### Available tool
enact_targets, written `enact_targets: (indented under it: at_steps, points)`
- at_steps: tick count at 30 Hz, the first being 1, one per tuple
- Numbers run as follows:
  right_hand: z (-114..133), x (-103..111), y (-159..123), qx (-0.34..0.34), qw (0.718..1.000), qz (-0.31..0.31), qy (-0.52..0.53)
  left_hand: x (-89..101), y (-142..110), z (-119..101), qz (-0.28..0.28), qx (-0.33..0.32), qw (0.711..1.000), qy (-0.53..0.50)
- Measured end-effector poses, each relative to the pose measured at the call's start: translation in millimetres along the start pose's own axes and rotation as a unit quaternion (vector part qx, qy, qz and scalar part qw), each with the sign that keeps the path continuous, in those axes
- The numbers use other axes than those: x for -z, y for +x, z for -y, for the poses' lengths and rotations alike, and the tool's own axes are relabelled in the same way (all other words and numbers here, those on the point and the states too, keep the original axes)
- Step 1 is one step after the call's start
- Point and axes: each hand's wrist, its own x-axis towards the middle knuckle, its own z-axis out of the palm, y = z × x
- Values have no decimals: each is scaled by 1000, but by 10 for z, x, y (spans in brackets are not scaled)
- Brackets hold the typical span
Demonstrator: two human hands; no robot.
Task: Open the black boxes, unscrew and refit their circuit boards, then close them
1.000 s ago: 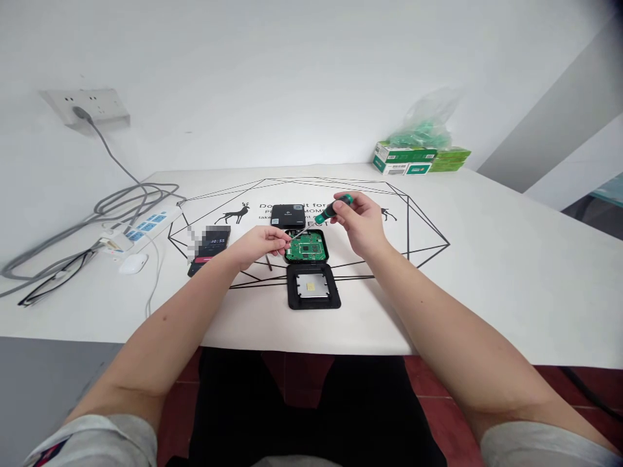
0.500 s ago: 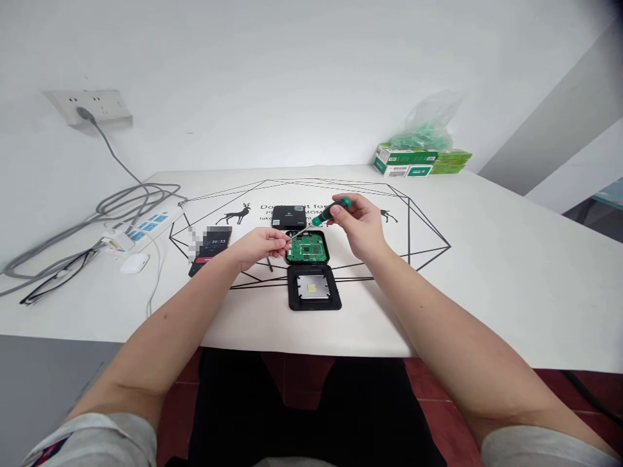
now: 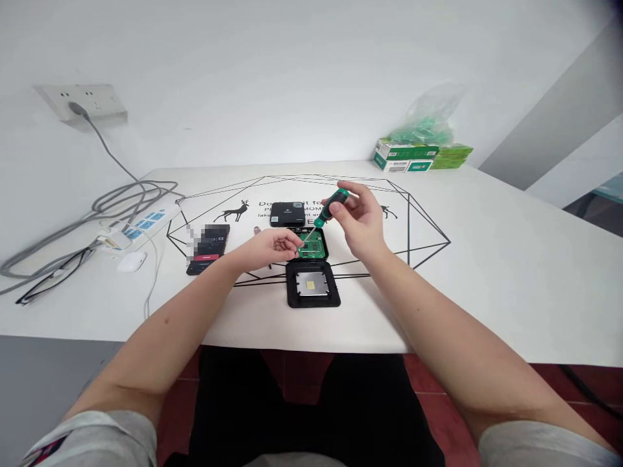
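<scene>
One white table (image 3: 487, 292) carries our things, with clock directions taken from the middle of our view. Of our hands, the left hand (image 3: 272, 250), toward nine o'clock, has curled fingers, and we cannot tell whether they pinch anything; the right hand (image 3: 363, 220), at three o'clock, pinches a handle between thumb and fingers. A black cover (image 3: 314, 301) with a metal plate (image 3: 318, 284) lies at six o'clock, just beside the black case (image 3: 328, 245), which sits at the centre and holds a green circuit board (image 3: 316, 246). That handle belongs to a screwdriver (image 3: 331, 207) at one o'clock, its shaft slanting toward seven over the board. We judge that a slack grip could let the shaft slip, scratching the board or jabbing our left fingertips.
</scene>
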Motion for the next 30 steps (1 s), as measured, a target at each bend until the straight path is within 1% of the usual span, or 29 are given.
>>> enact_targets:
  at_steps: [2, 5, 8, 10, 14, 18, 23, 30]
  points:
    - [51, -59, -66, 34, 999, 16, -33, -57, -15, -29, 17, -31, 998, 58]
    - [118, -156, -182, 46, 994, 72, -65, -132, -33, -47, 31, -60, 988, 136]
    - [127, -217, -265, 36, 990, 119, -73, -176, -41, -50, 50, -60, 979, 187]
    - [117, -232, -290, 33, 987, 133, -86, -186, -43, -61, 54, -52, 974, 214]
    - [122, -237, -303, 49, 985, 132, -95, -182, -50, -116, 66, -29, 966, 248]
    - [153, -246, -316, 72, 984, 126, -107, -180, -66, -175, 80, -15, 964, 255]
    - [178, -266, -355, 88, 979, 136, -124, -178, -78, -196, 98, -19, 960, 263]
    - [184, -284, -382, 86, 979, 131, -127, -189, -80, -161, 93, -28, 962, 256]
